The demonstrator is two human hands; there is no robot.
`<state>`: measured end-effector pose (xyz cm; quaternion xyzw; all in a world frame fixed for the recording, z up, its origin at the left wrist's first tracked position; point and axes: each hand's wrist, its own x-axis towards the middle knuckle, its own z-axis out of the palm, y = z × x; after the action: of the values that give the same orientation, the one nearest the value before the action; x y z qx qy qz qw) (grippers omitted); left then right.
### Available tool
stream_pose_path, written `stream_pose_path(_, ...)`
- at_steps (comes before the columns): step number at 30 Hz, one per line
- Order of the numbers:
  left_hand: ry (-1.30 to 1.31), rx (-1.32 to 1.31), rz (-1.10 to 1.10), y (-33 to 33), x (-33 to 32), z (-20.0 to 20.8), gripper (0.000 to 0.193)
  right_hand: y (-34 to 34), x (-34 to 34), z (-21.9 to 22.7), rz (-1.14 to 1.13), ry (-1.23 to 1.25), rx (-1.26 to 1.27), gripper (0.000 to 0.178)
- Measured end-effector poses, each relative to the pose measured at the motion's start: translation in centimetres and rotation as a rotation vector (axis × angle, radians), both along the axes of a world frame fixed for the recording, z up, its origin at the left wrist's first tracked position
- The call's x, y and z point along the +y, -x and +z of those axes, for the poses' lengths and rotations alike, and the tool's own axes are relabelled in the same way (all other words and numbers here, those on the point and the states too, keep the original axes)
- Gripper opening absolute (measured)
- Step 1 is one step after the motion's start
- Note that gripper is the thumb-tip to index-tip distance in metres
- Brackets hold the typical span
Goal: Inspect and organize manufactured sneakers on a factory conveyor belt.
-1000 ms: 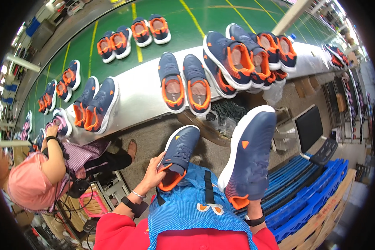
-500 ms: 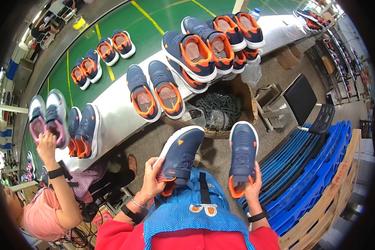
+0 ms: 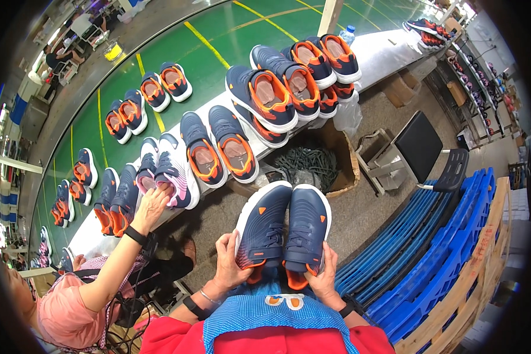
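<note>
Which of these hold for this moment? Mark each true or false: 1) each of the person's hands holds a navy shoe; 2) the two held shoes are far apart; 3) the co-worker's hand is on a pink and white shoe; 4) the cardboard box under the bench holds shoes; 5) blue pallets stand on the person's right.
1) True: the left hand holds the left navy shoe, the right hand the right navy shoe.
2) False: they sit side by side, touching.
3) True: the co-worker's hand rests on the pink and white shoe.
4) False: the cardboard box holds dark laces.
5) True: the blue pallets stand there.
</note>
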<state>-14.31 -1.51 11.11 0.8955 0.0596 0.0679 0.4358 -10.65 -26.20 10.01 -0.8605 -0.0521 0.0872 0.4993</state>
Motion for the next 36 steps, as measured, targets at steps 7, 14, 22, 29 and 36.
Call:
stream_pose_path(7, -0.019, 0.033, 0.027, 1.2, -0.1, -0.4, 0.089, 0.2, -0.4, 0.1, 0.03, 0.014, -0.02, 0.086)
stream_pose_path(14, -0.086, -0.028, 0.069, 1.8, -0.4, -0.1, 0.091, -0.2, -0.2, -0.1, 0.075, 0.007, -0.036, 0.086)
stream_pose_path(22, -0.162, 0.058, 0.134, 1.6, -0.8, 0.5, 0.091, -0.5, 0.1, 0.4, 0.049, 0.112, -0.022, 0.089)
stream_pose_path(29, -0.051, 0.185, 0.097, 2.5, -0.1, -0.3, 0.093, -0.9, 0.1, 0.5, 0.097, 0.153, 0.068, 0.098)
stream_pose_path(36, -0.046, 0.264, 0.104, 2.2, -0.2, -0.6, 0.089, -1.0, 0.5, 0.9, 0.121, 0.206, 0.083, 0.096)
